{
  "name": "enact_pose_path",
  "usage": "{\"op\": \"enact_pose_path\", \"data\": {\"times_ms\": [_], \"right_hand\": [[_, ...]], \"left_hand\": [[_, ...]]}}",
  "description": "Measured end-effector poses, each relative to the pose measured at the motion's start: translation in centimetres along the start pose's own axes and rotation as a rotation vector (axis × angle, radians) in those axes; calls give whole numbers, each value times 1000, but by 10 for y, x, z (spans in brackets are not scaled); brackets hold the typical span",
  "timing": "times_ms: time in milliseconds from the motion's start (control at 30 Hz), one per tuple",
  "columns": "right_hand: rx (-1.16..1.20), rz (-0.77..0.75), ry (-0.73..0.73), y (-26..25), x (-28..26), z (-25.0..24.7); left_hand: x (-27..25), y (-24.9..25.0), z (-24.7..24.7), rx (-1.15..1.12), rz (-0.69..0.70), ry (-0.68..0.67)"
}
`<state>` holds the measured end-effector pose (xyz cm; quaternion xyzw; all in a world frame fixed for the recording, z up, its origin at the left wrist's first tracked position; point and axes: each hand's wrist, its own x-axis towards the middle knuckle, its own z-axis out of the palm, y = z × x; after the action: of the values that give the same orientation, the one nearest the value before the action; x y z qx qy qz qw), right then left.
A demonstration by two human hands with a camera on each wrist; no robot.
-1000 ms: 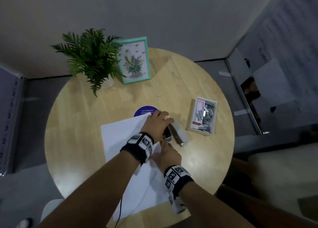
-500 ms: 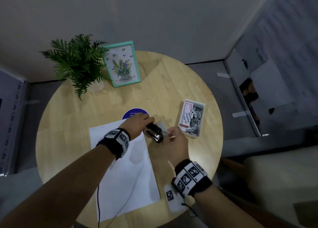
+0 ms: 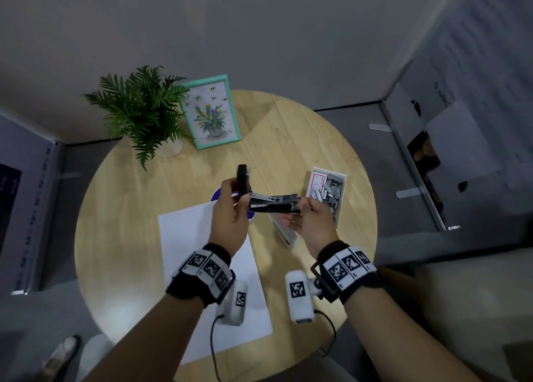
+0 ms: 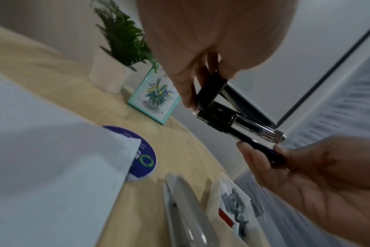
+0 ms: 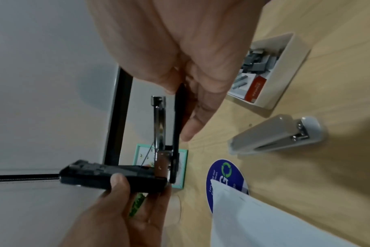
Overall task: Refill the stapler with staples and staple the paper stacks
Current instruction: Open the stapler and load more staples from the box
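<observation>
The black stapler (image 3: 271,202) is held above the round table (image 3: 121,208), its cover swung upright and gripped by the left hand (image 3: 230,220), while its base is pinched by the right hand (image 3: 311,223). The box of staples (image 3: 327,192) (lid off), 1 grey stapler (image 5: 275,135) and the paper (image 3: 202,266) are left lying on the table.
</observation>
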<state>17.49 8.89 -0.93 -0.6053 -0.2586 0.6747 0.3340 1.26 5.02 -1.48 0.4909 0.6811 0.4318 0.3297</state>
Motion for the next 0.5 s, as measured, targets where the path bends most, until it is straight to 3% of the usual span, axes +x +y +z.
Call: {"op": "enact_pose_path", "data": {"times_ms": [300,400,500], "right_hand": [[197,101,25,40,-17,3],[261,129,42,53,-19,1],[297,147,36,57,-14,-7]], "left_hand": [[-17,9,40,-164,-299,535],[-18,4,39,-270,-429,565],[-17,0,32,-586,-633,484]]}}
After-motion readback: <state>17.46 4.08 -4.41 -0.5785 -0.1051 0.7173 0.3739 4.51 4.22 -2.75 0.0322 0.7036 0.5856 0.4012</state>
